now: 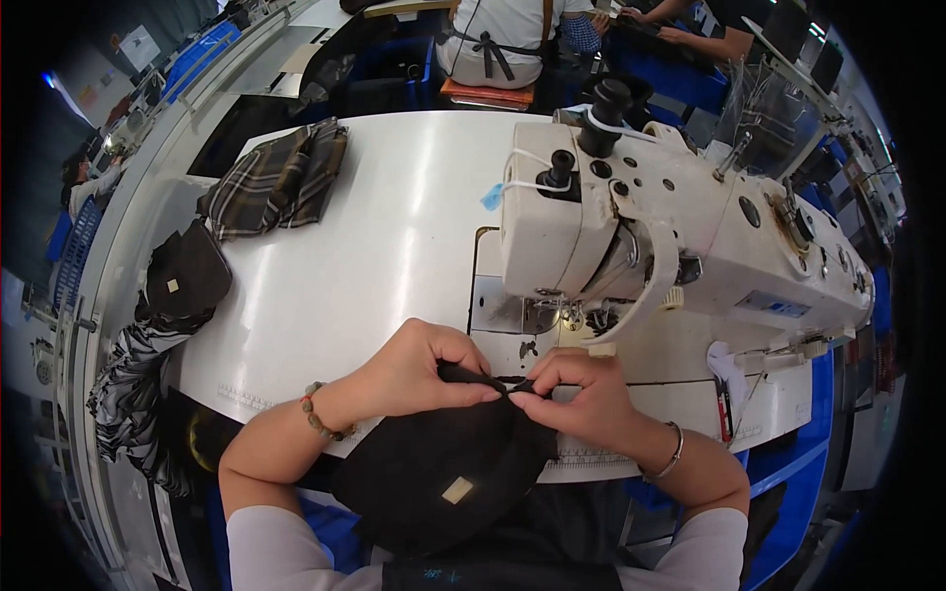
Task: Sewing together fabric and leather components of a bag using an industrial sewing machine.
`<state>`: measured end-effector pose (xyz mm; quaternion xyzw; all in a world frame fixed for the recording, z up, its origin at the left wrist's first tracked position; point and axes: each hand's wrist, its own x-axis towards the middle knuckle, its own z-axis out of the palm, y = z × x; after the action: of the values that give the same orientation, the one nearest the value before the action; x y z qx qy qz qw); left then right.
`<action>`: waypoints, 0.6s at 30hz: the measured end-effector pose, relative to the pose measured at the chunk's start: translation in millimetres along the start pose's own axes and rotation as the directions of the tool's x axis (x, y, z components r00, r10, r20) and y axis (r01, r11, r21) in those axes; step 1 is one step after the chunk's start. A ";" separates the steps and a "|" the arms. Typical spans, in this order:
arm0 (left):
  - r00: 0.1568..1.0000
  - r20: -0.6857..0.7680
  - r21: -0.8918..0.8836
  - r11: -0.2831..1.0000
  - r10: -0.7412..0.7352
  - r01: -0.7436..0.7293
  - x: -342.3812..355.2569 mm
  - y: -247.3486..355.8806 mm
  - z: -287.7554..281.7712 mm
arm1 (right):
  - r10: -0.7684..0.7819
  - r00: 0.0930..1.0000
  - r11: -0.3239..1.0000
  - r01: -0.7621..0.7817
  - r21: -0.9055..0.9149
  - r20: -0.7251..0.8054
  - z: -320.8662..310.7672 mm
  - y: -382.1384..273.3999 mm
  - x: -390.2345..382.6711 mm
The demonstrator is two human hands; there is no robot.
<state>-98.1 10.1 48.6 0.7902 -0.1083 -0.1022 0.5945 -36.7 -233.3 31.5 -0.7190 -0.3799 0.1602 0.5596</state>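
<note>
A piece of black fabric (pixel 424 468) with a small pale sticker hangs over the front edge of the white table. My left hand (pixel 419 369) pinches its upper edge between thumb and fingers. Close beside it, my right hand (pixel 576 394) pinches the same edge, thumbtips nearly meeting. Just beyond my hands stands a white sewing machine (pixel 591 246); its needle area and metal plate (pixel 496 303) lie a little past the fabric. What the fingers cover of the fabric edge is hidden.
Folded brown plaid cloth (pixel 281 182) lies at the table's far left. Left of it are a dark piece with a sticker (pixel 187 271) and bunched black-and-white fabric (pixel 138 389). A red-handled tool (pixel 724 409) lies at right. A person in white (pixel 498 49) sits beyond the table.
</note>
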 end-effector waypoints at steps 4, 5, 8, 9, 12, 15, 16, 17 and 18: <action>1.000 0.009 -0.046 0.999 -0.007 0.008 1.1 -0.1 0.1 | -0.036 0.999 0.999 0.035 -0.018 -0.010 0.0 1.0 0.2; 1.000 0.010 -0.055 0.998 -0.002 0.002 1.4 -0.1 -0.1 | -0.035 0.999 0.999 0.035 -0.018 -0.009 0.4 1.6 0.8; 1.000 -0.005 -0.059 0.998 0.009 -0.010 1.5 -1.3 -0.7 | -0.131 0.990 0.990 0.127 -0.063 -0.060 1.7 2.0 2.1; 1.000 -0.006 -0.060 0.998 0.008 -0.008 1.2 -1.6 -0.7 | -0.130 0.990 0.990 0.126 -0.065 -0.057 1.6 0.5 2.0; 1.000 -0.011 -0.052 0.998 0.024 -0.025 1.0 -2.0 -0.3 | -0.130 0.990 0.990 0.127 -0.066 -0.050 1.4 -1.7 1.9; 1.000 -0.008 -0.055 0.998 -0.003 0.003 1.2 -0.8 0.0 | -0.119 0.992 0.991 0.116 -0.063 -0.040 0.5 -3.6 1.6; 1.000 -0.007 -0.052 0.999 -0.016 0.015 1.1 -0.9 -0.1 | -0.106 0.994 0.993 0.104 -0.062 -0.034 0.2 -3.9 1.5; 1.000 -0.006 -0.049 0.998 -0.028 0.027 1.1 -0.9 0.1 | -0.106 0.994 0.993 0.104 -0.062 -0.033 0.1 -3.8 1.3; 1.000 -0.006 -0.049 0.998 -0.028 0.027 1.1 -0.8 0.3 | -0.109 0.994 0.992 0.106 -0.072 -0.029 -0.1 -3.7 1.2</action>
<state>-97.1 9.8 47.7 0.7771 -0.0928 -0.1103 0.6126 -37.2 -232.1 35.1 -0.7191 -0.4141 0.1044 0.5482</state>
